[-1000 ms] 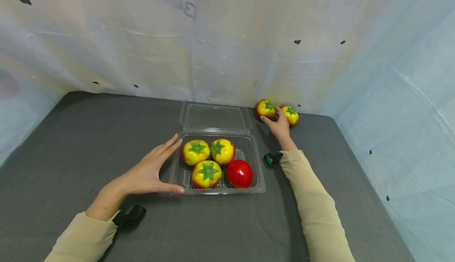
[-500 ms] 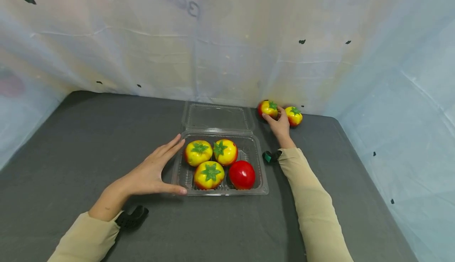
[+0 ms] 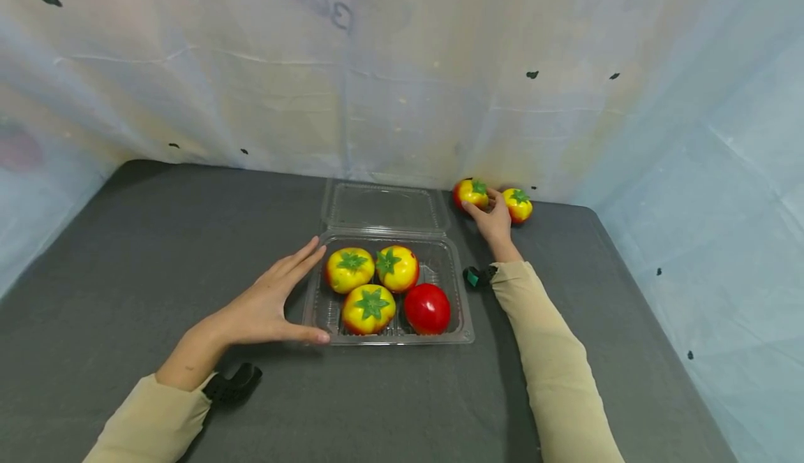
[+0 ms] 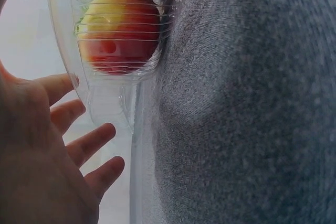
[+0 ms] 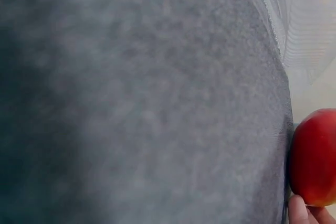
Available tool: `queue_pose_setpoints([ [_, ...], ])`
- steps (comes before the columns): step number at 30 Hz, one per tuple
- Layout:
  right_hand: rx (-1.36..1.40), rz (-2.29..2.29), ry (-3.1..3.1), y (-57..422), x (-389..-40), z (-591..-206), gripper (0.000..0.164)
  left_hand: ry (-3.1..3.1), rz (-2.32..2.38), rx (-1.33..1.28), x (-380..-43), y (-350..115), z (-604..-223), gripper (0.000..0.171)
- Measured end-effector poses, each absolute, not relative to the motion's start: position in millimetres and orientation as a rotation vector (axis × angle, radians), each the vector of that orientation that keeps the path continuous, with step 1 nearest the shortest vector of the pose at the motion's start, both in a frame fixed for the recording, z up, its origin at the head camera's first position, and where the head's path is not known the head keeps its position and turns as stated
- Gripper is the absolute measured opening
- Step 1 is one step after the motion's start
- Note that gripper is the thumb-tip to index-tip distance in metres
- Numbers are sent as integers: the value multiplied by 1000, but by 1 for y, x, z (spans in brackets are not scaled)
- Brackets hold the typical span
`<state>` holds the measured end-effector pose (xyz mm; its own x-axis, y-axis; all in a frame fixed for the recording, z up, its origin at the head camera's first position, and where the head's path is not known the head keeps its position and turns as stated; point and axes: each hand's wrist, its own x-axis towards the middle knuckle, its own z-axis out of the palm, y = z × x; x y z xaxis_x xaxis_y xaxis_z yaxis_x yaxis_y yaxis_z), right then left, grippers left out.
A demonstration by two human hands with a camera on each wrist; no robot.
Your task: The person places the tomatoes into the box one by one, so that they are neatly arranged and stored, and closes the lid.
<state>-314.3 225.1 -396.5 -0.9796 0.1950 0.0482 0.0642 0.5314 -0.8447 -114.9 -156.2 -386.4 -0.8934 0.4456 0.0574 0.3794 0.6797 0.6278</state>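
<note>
My right hand (image 3: 494,225) reaches to the back of the table, thumb and fingers round the near right side of a yellow-and-red toy tomato (image 3: 468,193) with a green star-shaped top. The right wrist view shows the red underside of that tomato (image 5: 315,156) with fingertips at its lower edge. Beside the right hand lies a second toy tomato (image 3: 518,204). My left hand (image 3: 260,309) is spread at the left side of a clear plastic clamshell box (image 3: 461,330), thumb at its front corner. Inside sit several toy tomatoes (image 3: 368,309), one a plain red one (image 3: 428,309).
The box's hinged lid (image 3: 386,206) lies folded back behind it. A dark grey cloth (image 3: 389,400) covers the table. Pale sheeting (image 3: 414,100) with small dark marks hangs right behind the table's back edge, and more sheeting (image 3: 722,239) hangs at the right.
My right hand has shifted slightly left, and the toy tomato in it sits a little farther from its neighbour. My left hand and the box stay as they were.
</note>
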Motion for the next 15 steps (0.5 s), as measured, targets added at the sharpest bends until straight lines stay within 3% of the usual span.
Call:
queue_pose_setpoints([
  [15,-108,1516,-2707,227,-296,-389,71,2786,1000,672,-121,-158,-388,121],
])
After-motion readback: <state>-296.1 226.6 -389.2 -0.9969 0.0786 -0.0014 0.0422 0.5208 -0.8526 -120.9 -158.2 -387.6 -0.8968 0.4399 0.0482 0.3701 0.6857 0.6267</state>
